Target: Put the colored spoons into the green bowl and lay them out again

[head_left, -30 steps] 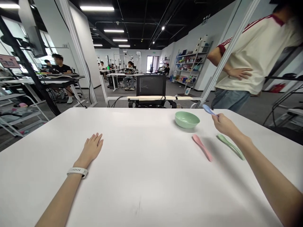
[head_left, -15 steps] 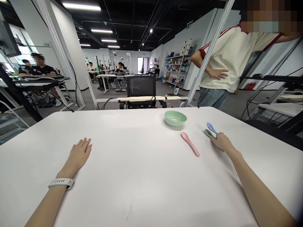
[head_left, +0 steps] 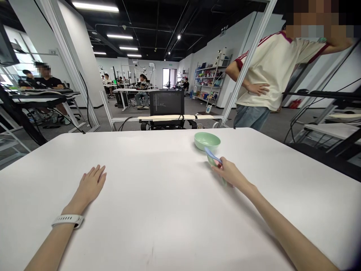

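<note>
Blue spoon (head_left: 213, 155) and green spoon (head_left: 211, 162) sit bunched in your right hand (head_left: 230, 173), your fingers closed around them, with the green handle's end showing just below your palm. Any third item in that grip is too hidden to tell. The blue tip points far and left, up to the near rim of the mint-green bowl (head_left: 207, 141); you cannot tell whether they touch. That bowl stands upright on the far right part of the white table (head_left: 141, 158). Your left hand (head_left: 89, 184) lies open and flat on the near left, fingers spread and holding nothing, with a white watch (head_left: 67, 221) on the wrist. Beyond the far right edge, a co-worker (head_left: 267, 75) stands with one hand on the hip.
</note>
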A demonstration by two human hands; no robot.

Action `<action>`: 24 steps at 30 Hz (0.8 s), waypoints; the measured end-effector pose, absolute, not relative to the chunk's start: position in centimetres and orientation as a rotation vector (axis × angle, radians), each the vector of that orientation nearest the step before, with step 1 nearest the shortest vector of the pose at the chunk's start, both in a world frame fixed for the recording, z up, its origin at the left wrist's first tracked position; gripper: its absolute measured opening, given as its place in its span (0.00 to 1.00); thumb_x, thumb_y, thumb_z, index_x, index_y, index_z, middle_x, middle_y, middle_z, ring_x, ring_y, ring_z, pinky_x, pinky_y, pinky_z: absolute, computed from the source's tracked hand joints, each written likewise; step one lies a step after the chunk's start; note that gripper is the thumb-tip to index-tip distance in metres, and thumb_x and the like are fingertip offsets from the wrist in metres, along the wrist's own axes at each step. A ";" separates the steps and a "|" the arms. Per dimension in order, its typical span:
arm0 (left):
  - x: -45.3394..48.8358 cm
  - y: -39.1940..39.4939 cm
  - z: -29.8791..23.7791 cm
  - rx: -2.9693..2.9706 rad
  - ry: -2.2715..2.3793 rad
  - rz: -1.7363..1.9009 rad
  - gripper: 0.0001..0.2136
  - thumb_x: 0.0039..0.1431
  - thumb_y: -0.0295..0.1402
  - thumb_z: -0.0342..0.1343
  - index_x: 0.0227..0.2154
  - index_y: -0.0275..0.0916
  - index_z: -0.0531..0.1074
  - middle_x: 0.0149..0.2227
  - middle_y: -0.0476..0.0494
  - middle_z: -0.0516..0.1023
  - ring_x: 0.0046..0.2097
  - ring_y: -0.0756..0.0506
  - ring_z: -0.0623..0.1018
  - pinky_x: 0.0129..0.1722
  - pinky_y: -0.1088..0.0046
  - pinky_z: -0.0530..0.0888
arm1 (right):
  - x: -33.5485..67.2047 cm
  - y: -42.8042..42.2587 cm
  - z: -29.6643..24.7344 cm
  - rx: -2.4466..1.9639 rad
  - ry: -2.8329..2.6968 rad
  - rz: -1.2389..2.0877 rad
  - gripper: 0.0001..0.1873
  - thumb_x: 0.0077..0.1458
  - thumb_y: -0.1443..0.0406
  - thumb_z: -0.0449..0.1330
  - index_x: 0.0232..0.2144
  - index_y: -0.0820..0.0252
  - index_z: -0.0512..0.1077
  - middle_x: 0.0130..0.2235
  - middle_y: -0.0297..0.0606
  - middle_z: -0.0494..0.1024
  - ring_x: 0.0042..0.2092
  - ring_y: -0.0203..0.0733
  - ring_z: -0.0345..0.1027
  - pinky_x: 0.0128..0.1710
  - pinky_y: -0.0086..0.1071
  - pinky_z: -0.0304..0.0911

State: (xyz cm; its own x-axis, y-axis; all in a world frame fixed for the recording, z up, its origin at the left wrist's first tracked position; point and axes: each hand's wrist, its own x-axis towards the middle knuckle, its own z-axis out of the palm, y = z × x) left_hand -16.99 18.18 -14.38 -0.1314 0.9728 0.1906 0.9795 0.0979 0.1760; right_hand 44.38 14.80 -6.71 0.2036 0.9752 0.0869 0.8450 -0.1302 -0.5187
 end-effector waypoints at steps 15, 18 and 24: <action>-16.7 18.2 -14.6 -2.042 -2.300 -0.475 0.40 0.75 0.48 0.33 0.76 0.31 0.72 0.80 0.27 0.70 0.82 0.28 0.68 0.81 0.39 0.65 | 44.6 14.9 -7.7 -2.118 -1.740 0.171 0.18 0.73 0.56 0.65 0.34 0.48 0.61 0.39 0.43 0.80 0.42 0.53 0.78 0.41 0.37 0.67; -16.6 18.1 -14.6 -2.030 -2.291 -0.478 0.40 0.75 0.47 0.33 0.76 0.31 0.73 0.80 0.27 0.72 0.82 0.28 0.69 0.80 0.39 0.66 | 45.9 15.4 -7.9 -2.197 -1.714 -0.006 0.16 0.76 0.53 0.61 0.36 0.50 0.64 0.43 0.52 0.81 0.49 0.59 0.79 0.48 0.41 0.71; -16.9 18.2 -14.5 -2.036 -2.274 -0.443 0.38 0.75 0.47 0.34 0.76 0.34 0.73 0.80 0.28 0.73 0.82 0.29 0.69 0.80 0.41 0.66 | 46.9 15.6 -8.1 -2.341 -1.637 0.212 0.12 0.75 0.57 0.61 0.37 0.52 0.68 0.39 0.48 0.82 0.41 0.53 0.80 0.41 0.38 0.68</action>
State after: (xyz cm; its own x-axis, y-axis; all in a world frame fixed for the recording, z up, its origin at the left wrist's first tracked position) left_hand -16.85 18.17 -14.54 -0.1277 0.9644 0.2318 0.9808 0.0881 0.1739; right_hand 46.91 15.58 -8.13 0.3486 0.9365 0.0376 0.8961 -0.3213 -0.3061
